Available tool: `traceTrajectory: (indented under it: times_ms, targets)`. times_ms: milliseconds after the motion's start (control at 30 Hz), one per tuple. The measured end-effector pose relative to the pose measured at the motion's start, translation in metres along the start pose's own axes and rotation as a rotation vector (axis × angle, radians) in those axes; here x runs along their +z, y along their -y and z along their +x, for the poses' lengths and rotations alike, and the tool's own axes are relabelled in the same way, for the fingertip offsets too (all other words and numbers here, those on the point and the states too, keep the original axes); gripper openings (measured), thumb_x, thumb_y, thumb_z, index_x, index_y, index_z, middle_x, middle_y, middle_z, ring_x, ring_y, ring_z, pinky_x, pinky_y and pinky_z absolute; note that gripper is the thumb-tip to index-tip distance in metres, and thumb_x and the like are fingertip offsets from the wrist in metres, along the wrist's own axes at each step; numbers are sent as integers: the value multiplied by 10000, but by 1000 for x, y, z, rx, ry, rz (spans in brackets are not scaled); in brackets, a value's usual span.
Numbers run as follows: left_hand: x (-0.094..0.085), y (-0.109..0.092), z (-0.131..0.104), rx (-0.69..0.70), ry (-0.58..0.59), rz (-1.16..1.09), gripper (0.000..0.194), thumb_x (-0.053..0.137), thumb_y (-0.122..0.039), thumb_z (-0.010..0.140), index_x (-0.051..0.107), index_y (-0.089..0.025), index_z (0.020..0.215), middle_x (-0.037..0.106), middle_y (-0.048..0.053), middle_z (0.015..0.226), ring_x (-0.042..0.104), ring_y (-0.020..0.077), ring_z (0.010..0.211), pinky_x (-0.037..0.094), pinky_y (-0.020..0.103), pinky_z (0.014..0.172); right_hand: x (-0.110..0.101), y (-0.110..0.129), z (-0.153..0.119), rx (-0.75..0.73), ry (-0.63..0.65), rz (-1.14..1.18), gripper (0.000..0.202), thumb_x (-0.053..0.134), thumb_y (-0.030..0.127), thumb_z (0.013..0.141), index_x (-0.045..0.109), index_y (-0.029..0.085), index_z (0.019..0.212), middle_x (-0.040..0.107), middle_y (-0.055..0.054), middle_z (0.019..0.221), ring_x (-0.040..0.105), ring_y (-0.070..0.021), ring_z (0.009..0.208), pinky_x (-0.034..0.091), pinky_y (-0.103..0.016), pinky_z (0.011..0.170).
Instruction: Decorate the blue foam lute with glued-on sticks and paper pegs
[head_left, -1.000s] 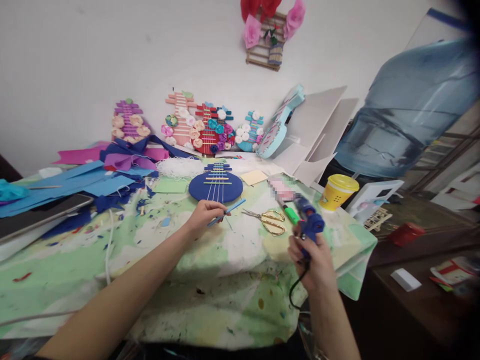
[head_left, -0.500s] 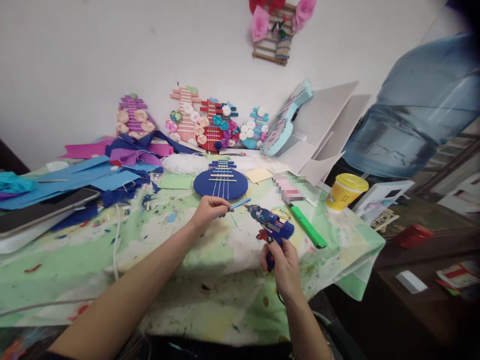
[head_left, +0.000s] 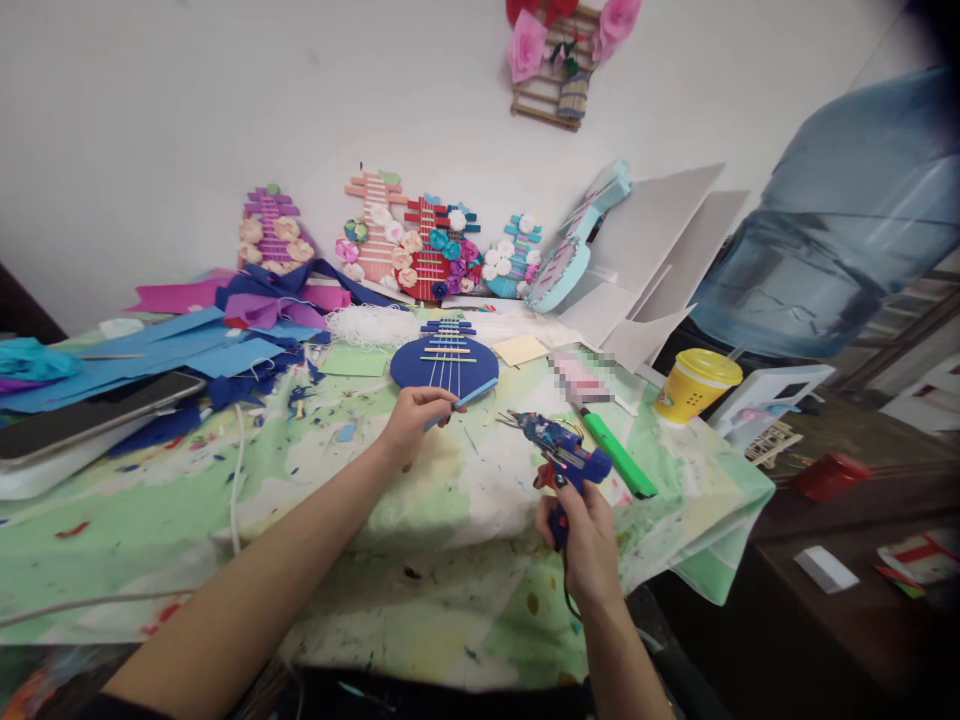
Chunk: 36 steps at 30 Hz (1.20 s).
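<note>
Between its fingertips my left hand (head_left: 421, 417) pinches a thin light-blue strip (head_left: 477, 395), which points up and to the right. My right hand (head_left: 581, 535) is wrapped round the handle of a blue glue gun (head_left: 564, 445), whose nozzle points left, a little apart from the strip. Just beyond my left hand lies a dark-blue round instrument model (head_left: 409, 364) with white strings and small crossbars. A green cutter (head_left: 618, 452) rests on the cloth to the right of the glue gun.
Decorated instrument models (head_left: 427, 250) lean on the wall. Blue paper (head_left: 165, 350) and a phone (head_left: 97, 418) are at the left, a white cable (head_left: 238, 480) near my left arm. At the right stand a yellow cup (head_left: 694, 385) and a large water bottle (head_left: 832, 230).
The glue gun in my right hand has moved right and slightly down, away from the strip. My left hand still holds the strip, now tilted up a little more.
</note>
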<state>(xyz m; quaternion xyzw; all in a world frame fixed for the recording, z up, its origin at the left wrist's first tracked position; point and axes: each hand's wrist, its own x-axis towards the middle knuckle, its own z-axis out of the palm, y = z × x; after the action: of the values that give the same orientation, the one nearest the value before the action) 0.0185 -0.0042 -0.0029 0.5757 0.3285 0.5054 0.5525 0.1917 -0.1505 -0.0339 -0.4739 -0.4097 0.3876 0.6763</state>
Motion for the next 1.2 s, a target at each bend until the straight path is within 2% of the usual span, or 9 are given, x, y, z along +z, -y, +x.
traceTrajectory:
  times_ms: [67,200,333,467,633,900,1200]
  targets:
    - [-2,2,1,-47,8,-126,99,590,-141,576,684,-135,608,625,35,595,477,109,553,374,250,560,-8,3,-3,33,73,54,210,478,359,843,529,155,843,442,69,459,305,-45,324,164,-201,352]
    - [-5,4,2,-202,157,-321,98,637,-162,589,689,-148,670,661,56,726,570,161,725,426,292,688,-19,6,-8,51,244,19,217,481,332,846,557,129,836,435,65,413,305,-37,327,174,-212,384]
    - [-8,3,0,-255,318,-346,110,647,-158,602,693,-124,696,674,124,932,582,236,921,435,338,770,-20,4,-10,80,305,3,232,476,338,850,558,121,853,424,69,410,309,-35,333,175,-214,395]
    - [-9,2,-1,-288,467,-310,95,639,-153,625,693,-111,690,671,142,954,584,243,933,435,301,740,-18,5,-10,95,336,-20,242,477,350,853,553,120,855,407,76,401,306,-37,335,182,-214,401]
    - [-10,0,-2,-273,534,-261,103,614,-147,632,690,-91,671,659,120,839,586,188,789,431,260,662,-19,5,-9,86,336,-40,247,481,360,849,551,123,847,407,74,408,304,-40,337,179,-218,405]
    - [-11,5,-1,-262,608,-266,137,626,-169,633,701,-82,707,631,105,790,570,178,737,427,278,661,-19,6,-10,92,348,-66,270,485,379,840,552,117,855,410,72,409,307,-47,337,185,-221,402]
    - [-6,-3,-4,-217,576,-229,100,643,-171,581,706,-100,611,616,92,687,544,172,708,396,281,650,-19,8,-10,105,342,-77,268,487,379,845,548,119,857,413,70,418,311,-57,346,199,-225,407]
